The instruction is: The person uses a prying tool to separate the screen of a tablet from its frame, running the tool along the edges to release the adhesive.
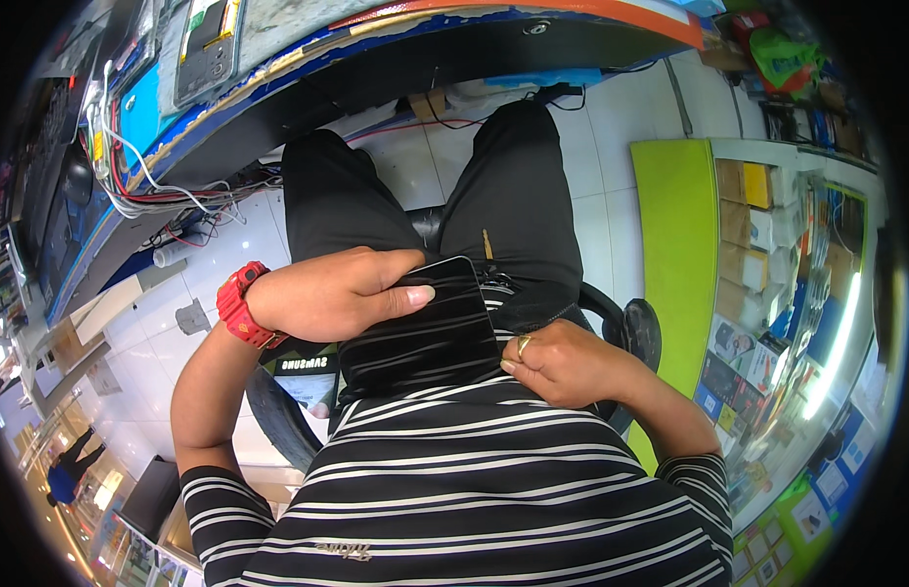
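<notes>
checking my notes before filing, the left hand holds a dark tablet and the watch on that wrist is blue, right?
Not quite: the watch is red, not blue, as the head view shows. The left hand does hold a dark tablet.

Left hand (327, 295) partly behind black device (425, 338); phone (209, 61) cut off above.
</notes>
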`<state>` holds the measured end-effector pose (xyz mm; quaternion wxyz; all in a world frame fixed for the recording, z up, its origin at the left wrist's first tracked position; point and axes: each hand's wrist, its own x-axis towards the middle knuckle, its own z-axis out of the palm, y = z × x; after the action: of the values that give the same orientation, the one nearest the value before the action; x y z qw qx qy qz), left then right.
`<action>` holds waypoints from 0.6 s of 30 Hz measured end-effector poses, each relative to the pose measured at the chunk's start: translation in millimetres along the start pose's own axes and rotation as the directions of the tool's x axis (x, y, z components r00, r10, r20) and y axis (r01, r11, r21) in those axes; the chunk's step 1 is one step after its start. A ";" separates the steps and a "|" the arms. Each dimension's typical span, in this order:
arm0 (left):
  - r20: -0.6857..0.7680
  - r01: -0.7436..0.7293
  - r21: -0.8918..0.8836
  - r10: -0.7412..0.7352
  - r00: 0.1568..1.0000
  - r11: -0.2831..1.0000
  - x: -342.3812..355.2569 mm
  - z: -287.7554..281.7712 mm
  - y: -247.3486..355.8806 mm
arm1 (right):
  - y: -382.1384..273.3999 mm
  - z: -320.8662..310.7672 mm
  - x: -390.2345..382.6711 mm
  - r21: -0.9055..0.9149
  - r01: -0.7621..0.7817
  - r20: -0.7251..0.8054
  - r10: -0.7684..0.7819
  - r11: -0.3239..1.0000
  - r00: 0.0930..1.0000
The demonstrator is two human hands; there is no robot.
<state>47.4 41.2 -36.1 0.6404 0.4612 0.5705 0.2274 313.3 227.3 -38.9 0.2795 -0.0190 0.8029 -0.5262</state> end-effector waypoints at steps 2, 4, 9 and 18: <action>-0.003 -0.038 -0.029 0.038 0.999 0.999 0.6 -0.5 0.4 | 0.5 0.6 -0.5 0.016 0.004 0.013 -0.005 1.000 1.000; 0.008 -0.027 -0.023 0.028 1.000 0.999 0.9 -0.3 -0.3 | 1.5 1.5 -0.7 0.026 0.010 0.018 -0.011 1.000 1.000; 0.034 -0.022 -0.023 0.022 0.999 1.000 1.8 -0.1 0.4 | 3.7 2.8 -2.0 0.054 0.016 0.039 -0.018 0.998 0.999; 0.024 -0.055 -0.060 0.056 0.998 0.997 2.3 -0.9 2.2 | 3.4 0.3 -0.8 0.050 -0.013 0.109 0.008 0.999 0.994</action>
<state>47.6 44.4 -35.3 0.6544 0.4607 0.5422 0.2560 315.0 228.9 -41.6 0.3261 -0.0363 0.7730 -0.5430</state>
